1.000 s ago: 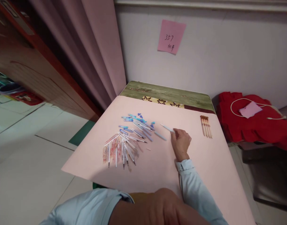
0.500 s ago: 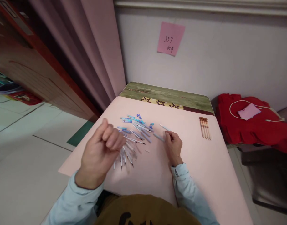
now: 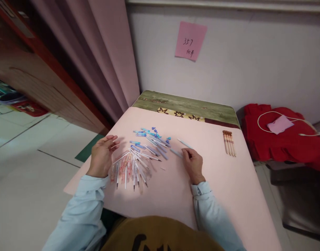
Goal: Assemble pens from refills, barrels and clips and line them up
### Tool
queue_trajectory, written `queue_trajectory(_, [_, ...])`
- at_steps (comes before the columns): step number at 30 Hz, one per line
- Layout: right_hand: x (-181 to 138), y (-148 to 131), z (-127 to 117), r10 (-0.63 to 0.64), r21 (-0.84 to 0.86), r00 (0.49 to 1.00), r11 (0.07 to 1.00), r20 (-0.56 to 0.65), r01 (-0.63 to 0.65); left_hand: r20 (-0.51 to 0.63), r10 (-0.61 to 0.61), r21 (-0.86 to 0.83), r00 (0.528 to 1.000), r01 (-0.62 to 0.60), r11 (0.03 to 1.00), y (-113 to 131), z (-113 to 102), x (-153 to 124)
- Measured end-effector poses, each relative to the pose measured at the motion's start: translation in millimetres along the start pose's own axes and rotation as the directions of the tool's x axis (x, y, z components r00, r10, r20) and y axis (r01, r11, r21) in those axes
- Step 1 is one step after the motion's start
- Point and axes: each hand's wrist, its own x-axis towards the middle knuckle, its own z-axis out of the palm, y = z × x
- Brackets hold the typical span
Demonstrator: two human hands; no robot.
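Observation:
Several loose pen parts [image 3: 146, 146] lie scattered on a pink sheet [image 3: 228, 184] over the table: pale blue barrels, small blue caps and thin refills. A fan of clear, red-patterned barrels with refills [image 3: 128, 167] lies nearer me. My left hand [image 3: 102, 155] rests at the left edge of that fan, fingers stretched out and holding nothing. My right hand [image 3: 192, 162] sits right of the pile, fingers curled in a pinch on a thin pale blue barrel [image 3: 184, 143] whose far end points away to the left.
Several assembled tan pens [image 3: 229, 142] lie in a row at the sheet's right. The table's green wooden end [image 3: 186, 104] meets the wall, with a pink note [image 3: 190, 40] above. Red cloth with a white cord [image 3: 282, 134] lies at right. A pink curtain [image 3: 107, 59] hangs left.
My left hand came up from below, then dropped to the table beside the fanned barrels and opened. My right hand slid a little left, still pinching the thin barrel.

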Motion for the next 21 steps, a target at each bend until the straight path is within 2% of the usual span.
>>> queue_trajectory(3, [0,-1,-2,0.012,-0.065,0.997,0.998,0.079,-0.007,0.026,0.009,0.053,1.000,-0.011,0.999,-2,-7,4])
queue_trajectory(7, [-2,-8,-3,-0.060,-0.183,0.982,0.979,0.180,0.094,-0.035,0.059,0.054,0.998,-0.057,0.997,-1,-14,6])
queue_trajectory(10, [-4,-12,-2,-0.085,-0.216,0.980,0.969,0.179,0.123,-0.067,0.090,0.050,0.994,-0.086,0.995,-1,-19,6])
queue_trajectory(13, [-5,-14,-1,-0.075,-0.105,0.993,0.991,0.093,0.084,-0.064,0.116,0.081,0.991,-0.111,0.991,-3,-22,7])
queue_trajectory(16, [-7,-16,1,-0.035,0.102,0.999,0.994,0.034,0.031,-0.060,0.159,0.146,0.985,-0.149,0.978,-9,-22,7])
queue_trajectory(18, [-8,-16,4,0.027,0.249,0.997,0.967,0.071,-0.044,-0.030,0.204,0.198,0.979,-0.194,0.961,-14,-22,6])
queue_trajectory(21, [-10,-18,9,0.114,0.404,0.980,0.899,0.165,-0.172,0.078,0.285,0.306,0.955,-0.295,0.905,-22,-21,0])
